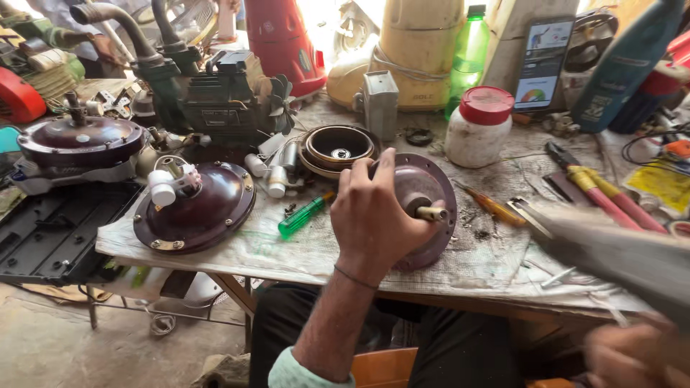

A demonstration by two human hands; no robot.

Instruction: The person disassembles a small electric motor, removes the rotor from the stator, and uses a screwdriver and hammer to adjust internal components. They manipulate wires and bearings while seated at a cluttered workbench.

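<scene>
One left hand (374, 215) clasps the maroon motor cover (424, 188); right hand (632, 356) seems blurred

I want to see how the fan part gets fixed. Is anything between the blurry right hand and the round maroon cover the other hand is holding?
Nothing visible blocks it. The left hand grips the maroon cover tilted at the table edge. The right hand, blurred, holds a grey tool whose tip is just right of the cover, with only bare cloth between.
</scene>
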